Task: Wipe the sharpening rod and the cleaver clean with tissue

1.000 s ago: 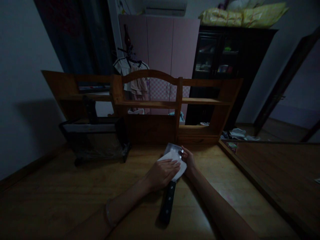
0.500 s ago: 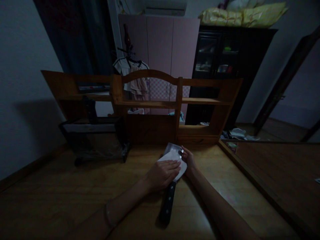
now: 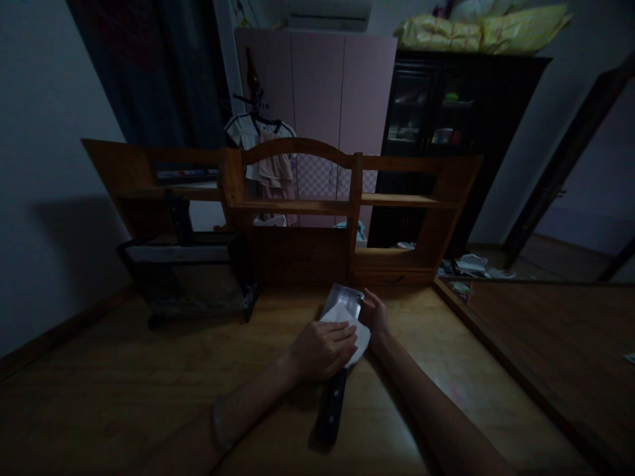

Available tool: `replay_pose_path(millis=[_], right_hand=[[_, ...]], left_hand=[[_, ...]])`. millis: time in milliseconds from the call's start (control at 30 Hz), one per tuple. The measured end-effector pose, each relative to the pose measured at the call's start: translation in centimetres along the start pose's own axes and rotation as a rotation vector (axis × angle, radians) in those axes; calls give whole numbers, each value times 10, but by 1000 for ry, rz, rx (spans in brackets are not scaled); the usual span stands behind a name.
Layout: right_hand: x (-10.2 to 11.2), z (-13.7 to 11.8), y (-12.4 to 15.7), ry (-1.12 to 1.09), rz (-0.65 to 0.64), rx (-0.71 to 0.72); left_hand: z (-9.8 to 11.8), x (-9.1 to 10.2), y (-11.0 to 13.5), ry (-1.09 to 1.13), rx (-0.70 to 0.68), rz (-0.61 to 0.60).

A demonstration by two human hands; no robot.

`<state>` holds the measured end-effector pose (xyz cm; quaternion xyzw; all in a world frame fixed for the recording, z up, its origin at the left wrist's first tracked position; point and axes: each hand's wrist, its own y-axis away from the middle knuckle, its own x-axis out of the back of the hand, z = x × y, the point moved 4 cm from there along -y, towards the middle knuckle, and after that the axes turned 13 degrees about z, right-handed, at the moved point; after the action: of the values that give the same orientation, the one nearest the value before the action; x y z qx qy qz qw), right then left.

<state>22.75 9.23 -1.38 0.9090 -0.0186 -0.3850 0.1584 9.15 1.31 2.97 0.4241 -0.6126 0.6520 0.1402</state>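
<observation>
A kitchen cleaver (image 3: 339,297) lies at the middle of the wooden desk, its blade pointing away from me and its black riveted handle (image 3: 332,410) toward me. My left hand (image 3: 325,347) presses a white wipe (image 3: 358,344), paper or cloth, against the blade with its fingers together. The wipe covers the near part of the blade. My right hand (image 3: 376,317) grips the far right side of the blade; its fingers are partly hidden beneath. Nobody's hand is on the handle.
The desk (image 3: 198,370) has a wooden shelf unit (image 3: 297,208) along its back. At the left stands a dark-framed box-like object (image 3: 193,284). A raised wooden edge (image 3: 496,357) runs along the right. Behind are a pink wardrobe (image 3: 317,92) and a dark cabinet (image 3: 476,132).
My left hand and the wipe have slid slightly down the blade toward the handle, baring more of the far blade. My right hand and the cleaver have hardly moved.
</observation>
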Motion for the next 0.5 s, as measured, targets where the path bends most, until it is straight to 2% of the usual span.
replay_pose_path(millis=[167,500], right_hand=[[2,0,-1,-21,3,-18],[0,1,0,-32,4,-26]], left_hand=[[3,6,-2,24,38,61],[3,12,-9,92,62,45]])
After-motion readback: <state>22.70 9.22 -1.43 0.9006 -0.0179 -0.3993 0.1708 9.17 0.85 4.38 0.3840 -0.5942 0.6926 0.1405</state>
